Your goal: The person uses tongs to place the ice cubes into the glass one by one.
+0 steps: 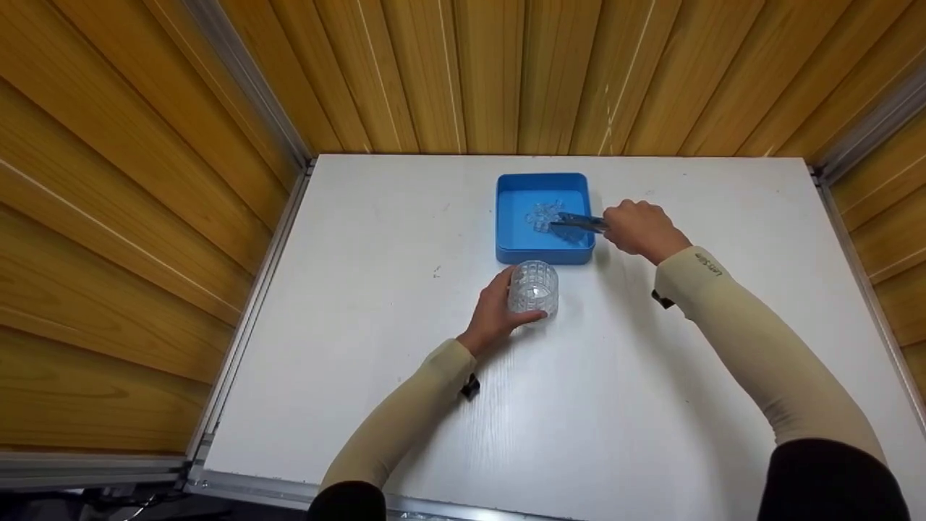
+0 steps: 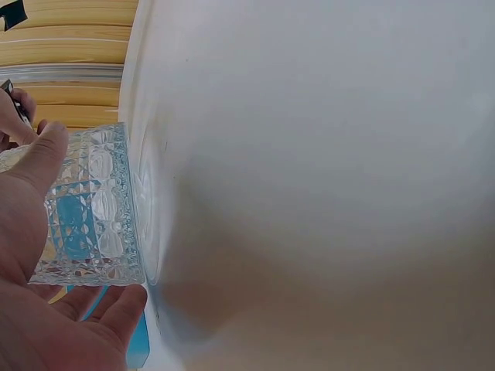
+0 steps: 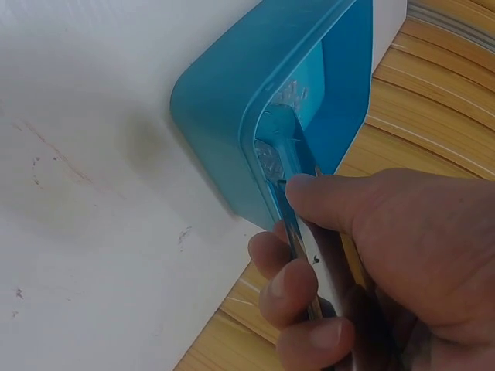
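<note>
My left hand [image 1: 495, 310] grips a clear cut-glass tumbler [image 1: 534, 284], thumb on the near side. The left wrist view shows the glass's patterned wall [image 2: 104, 205] and its base at the white tabletop. In my right hand [image 1: 640, 226] are metal tongs [image 1: 587, 223], held with the thumb on one arm and curled fingers on the other. Their tips reach down into a square blue box [image 1: 544, 257], among small clear ice-like cubes [image 1: 541, 215]. Whether a cube sits between the tips cannot be made out. The tumbler stands just in front of the box.
The white table [image 1: 376, 289] extends on both sides of the box. Wood-patterned panels [image 1: 485, 79] rise behind it and at the left and right, with metal frame rails [image 1: 249, 79] at the corners.
</note>
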Action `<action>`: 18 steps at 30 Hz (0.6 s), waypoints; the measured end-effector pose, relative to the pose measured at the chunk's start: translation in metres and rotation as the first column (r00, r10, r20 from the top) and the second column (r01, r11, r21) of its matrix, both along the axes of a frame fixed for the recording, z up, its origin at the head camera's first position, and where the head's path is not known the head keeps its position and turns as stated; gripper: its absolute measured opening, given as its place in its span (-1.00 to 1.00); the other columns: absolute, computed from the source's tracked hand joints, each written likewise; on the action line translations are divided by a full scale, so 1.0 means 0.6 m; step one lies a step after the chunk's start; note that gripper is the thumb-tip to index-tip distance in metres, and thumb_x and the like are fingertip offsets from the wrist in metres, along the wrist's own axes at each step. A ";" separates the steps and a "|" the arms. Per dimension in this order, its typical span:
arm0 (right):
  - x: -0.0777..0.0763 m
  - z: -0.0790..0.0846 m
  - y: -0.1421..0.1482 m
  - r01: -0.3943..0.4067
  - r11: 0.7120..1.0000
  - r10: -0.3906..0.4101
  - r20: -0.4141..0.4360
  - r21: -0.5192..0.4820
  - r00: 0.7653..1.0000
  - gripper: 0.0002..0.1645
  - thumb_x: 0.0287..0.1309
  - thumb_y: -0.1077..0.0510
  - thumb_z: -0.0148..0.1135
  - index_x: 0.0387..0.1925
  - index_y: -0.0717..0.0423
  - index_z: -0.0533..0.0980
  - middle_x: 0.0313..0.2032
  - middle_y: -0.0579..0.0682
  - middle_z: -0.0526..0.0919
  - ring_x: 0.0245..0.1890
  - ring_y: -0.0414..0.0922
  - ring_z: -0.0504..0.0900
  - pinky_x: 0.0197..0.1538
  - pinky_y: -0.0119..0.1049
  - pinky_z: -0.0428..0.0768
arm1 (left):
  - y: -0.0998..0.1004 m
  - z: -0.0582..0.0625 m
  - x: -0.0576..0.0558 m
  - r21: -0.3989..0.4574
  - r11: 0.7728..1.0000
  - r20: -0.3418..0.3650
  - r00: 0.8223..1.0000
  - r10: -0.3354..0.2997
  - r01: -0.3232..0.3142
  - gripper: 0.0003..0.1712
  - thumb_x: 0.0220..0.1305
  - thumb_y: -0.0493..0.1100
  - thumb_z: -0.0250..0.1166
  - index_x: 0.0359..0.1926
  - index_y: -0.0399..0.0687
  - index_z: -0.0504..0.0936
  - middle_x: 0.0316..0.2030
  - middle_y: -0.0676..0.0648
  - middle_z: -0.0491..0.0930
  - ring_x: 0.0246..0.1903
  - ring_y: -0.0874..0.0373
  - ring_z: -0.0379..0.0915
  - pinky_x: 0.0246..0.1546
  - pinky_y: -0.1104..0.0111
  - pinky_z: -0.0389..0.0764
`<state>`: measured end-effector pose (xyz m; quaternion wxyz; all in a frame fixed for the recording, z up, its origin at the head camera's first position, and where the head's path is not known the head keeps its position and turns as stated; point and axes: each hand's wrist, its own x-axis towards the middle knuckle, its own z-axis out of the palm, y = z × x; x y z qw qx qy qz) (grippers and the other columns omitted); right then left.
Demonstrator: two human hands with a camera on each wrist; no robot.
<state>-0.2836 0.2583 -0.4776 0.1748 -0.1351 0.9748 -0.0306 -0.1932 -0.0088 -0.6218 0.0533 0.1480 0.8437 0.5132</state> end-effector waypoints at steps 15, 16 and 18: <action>0.003 0.003 0.001 -0.042 0.999 0.043 -0.038 0.027 0.998 -0.70 0.35 0.25 0.31 0.02 0.37 0.60 -0.28 0.25 0.64 -0.33 0.12 0.55 -0.11 0.06 0.67 | 0.001 0.005 0.003 -0.014 1.000 -0.002 1.000 0.007 -0.007 0.16 -0.02 0.07 0.67 0.51 -0.11 0.25 0.35 -0.08 0.47 0.30 0.08 0.42 0.33 0.22 0.44; 0.003 0.003 0.001 -0.041 0.999 0.042 -0.039 0.024 0.998 -0.70 0.34 0.25 0.31 0.02 0.37 0.60 -0.27 0.26 0.64 -0.32 0.12 0.55 -0.11 0.06 0.67 | 0.002 0.005 0.003 -0.014 1.000 0.000 1.000 0.008 -0.008 0.16 -0.01 0.07 0.67 0.51 -0.11 0.25 0.35 -0.07 0.46 0.30 0.09 0.42 0.34 0.22 0.44; 0.004 0.002 0.002 -0.039 0.999 0.040 -0.041 0.019 0.998 -0.70 0.35 0.26 0.31 0.03 0.37 0.60 -0.26 0.26 0.64 -0.31 0.13 0.56 -0.09 0.07 0.67 | 0.001 0.006 0.003 -0.017 1.000 0.003 1.000 0.008 -0.008 0.15 -0.01 0.07 0.67 0.51 -0.11 0.25 0.35 -0.07 0.46 0.30 0.09 0.41 0.34 0.22 0.43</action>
